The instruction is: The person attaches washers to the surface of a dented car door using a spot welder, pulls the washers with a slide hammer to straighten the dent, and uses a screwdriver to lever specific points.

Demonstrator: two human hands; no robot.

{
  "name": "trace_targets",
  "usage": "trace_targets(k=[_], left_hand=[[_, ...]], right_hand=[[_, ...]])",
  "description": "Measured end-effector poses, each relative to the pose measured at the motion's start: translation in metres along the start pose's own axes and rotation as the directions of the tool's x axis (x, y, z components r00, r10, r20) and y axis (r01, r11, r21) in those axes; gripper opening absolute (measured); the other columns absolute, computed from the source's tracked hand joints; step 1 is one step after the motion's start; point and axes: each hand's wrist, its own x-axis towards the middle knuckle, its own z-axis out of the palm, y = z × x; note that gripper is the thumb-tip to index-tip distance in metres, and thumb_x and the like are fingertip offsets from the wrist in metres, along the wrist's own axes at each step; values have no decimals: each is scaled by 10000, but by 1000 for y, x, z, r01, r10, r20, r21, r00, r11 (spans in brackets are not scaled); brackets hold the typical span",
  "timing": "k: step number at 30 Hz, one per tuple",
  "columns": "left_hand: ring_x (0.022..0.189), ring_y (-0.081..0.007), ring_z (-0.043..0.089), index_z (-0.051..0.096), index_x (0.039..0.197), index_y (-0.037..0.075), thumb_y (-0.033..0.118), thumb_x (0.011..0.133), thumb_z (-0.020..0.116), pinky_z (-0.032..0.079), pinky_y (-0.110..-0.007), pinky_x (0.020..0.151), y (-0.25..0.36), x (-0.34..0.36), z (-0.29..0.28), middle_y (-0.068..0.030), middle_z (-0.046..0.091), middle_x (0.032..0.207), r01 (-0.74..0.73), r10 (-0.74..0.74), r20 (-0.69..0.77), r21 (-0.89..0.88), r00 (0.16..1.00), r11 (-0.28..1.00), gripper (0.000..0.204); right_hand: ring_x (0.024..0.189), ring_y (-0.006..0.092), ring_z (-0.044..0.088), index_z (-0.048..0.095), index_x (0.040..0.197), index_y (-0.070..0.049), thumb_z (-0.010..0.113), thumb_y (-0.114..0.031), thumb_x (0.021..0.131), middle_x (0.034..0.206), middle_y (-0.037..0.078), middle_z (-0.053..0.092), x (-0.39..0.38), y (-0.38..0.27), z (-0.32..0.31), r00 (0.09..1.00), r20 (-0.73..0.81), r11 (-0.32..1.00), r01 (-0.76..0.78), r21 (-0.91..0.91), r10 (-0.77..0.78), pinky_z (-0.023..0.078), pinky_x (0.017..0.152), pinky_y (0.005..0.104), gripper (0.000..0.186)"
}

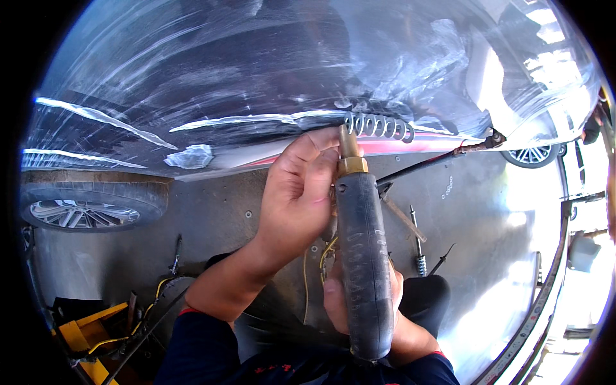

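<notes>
My right hand (396,289) is wrapped round the black body of a spot-welding gun (360,244), held upright with its brass tip (348,142) toward the car panel (256,70). Beside that tip, my left hand (298,173) has its fingers curled together in a pinch. Whatever they hold is hidden by the fingers and the tip. A row of metal ring washers (380,126) stands on the panel just right of the tip, along its lower edge. White scuffed streaks (234,120) run across the dark paint to the left.
A car wheel (90,202) is at left, another (532,155) at far right. A dark bar (436,157) slants below the panel. On the floor (224,218) lie a slide hammer (419,247) and loose rings (447,187). A yellow cart (90,333) with cables stands lower left.
</notes>
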Motion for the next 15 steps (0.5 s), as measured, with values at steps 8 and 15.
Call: trace_targets(k=[8,15], left_hand=[[808,-91,624,606,1175,3,140,1058,390,507,-233,763,-5,1,-2,-91,707,1019,-18,19,-18,32,1000,999,282],[794,-79,602,609,1142,7,174,1057,423,495,-241,751,-6,0,-4,-71,697,979,-12,13,-21,43,1000,999,264]], right_hand=[[704,296,668,580,1031,35,853,-162,682,850,139,649,-5,7,-3,998,52,988,-53,143,45,542,651,365,485],[710,309,667,579,1010,35,843,-159,691,847,146,646,-5,4,-3,994,78,987,-92,135,82,540,645,381,457]])
